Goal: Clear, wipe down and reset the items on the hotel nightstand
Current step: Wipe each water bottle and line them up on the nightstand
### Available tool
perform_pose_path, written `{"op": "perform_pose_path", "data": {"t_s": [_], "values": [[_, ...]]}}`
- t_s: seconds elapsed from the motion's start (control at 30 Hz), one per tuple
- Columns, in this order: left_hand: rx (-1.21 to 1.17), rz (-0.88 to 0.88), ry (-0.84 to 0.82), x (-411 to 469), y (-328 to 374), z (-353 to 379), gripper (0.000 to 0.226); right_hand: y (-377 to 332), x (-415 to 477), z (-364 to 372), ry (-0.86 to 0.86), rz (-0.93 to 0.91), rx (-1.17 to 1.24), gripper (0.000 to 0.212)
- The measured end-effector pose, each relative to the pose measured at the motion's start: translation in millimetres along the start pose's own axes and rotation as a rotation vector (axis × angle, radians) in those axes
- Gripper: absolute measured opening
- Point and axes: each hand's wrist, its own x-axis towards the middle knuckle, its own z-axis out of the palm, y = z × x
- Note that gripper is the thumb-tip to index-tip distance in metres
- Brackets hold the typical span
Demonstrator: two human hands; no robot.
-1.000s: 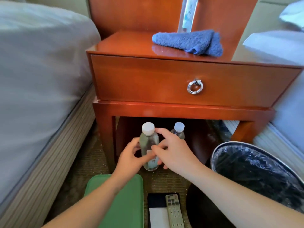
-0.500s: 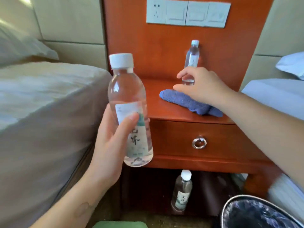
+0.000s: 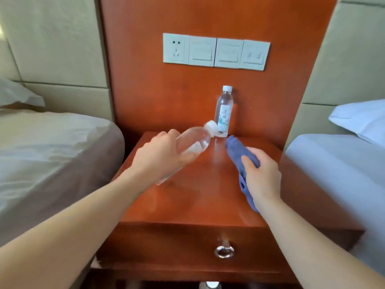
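My left hand grips a clear water bottle with a white cap, tilted so the cap points up and right, above the red-brown nightstand top. A second water bottle stands upright at the back of the top, against the wooden wall panel. My right hand holds a rolled blue cloth that lies on the right half of the top. The tilted bottle's cap is close to the standing bottle's base.
A drawer with a ring pull fronts the nightstand. Wall switches and a socket sit above. A bed lies left and another bed right. The white cap of another bottle shows below the nightstand.
My left hand has carried the bottle from the left side up over the nightstand and tilted it. My right hand has come off the standing bottle and taken hold of the blue cloth.
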Motion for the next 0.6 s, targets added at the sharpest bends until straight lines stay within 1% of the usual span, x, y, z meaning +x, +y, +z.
{"op": "perform_pose_path", "data": {"t_s": [0.07, 0.13, 0.23, 0.3, 0.37, 0.4, 0.43, 0.5, 0.53, 0.6], "values": [[0.162, 0.071, -0.035, 7.8, 17.0, 14.4, 0.069, 0.5, 0.4, -3.0, 0.143, 0.018, 0.143, 0.029], [0.259, 0.167, -0.072, 13.0, 35.2, 28.6, 0.067, -0.1, -0.4, -4.9, 0.192, -0.004, 0.213, 0.03], [0.278, 0.263, -0.089, 19.3, 58.7, 43.9, 0.07, -2.4, -3.1, -4.3, 0.132, -0.094, 0.151, 0.032], [0.272, 0.313, -0.095, 23.3, 63.4, 45.7, 0.079, -1.4, -2.4, -2.1, 0.05, -0.108, 0.093, 0.032], [0.175, 0.258, -0.156, 24.8, 48.5, 38.6, 0.094, 1.5, -0.5, 0.2, -0.006, -0.102, 0.038, 0.031], [0.066, 0.206, -0.203, 23.1, 34.3, 34.7, 0.098, 3.1, 0.2, 1.2, -0.02, -0.101, 0.015, 0.03], [-0.077, 0.167, -0.256, 19.6, 17.2, 32.0, 0.098, 3.8, 0.3, 2.4, -0.024, -0.108, -0.006, 0.03], [-0.344, 0.151, -0.344, 8.6, -12.4, 30.5, 0.087, 5.7, 2.9, 4.5, -0.01, -0.127, -0.032, 0.029], [-0.422, 0.148, -0.362, 3.4, -20.8, 31.9, 0.081, 6.9, 4.4, 5.3, -0.001, -0.139, -0.039, 0.028], [-0.489, 0.133, -0.356, -0.9, -27.8, 36.6, 0.074, 7.9, 5.7, 7.5, 0.006, -0.169, -0.066, 0.026]]}}
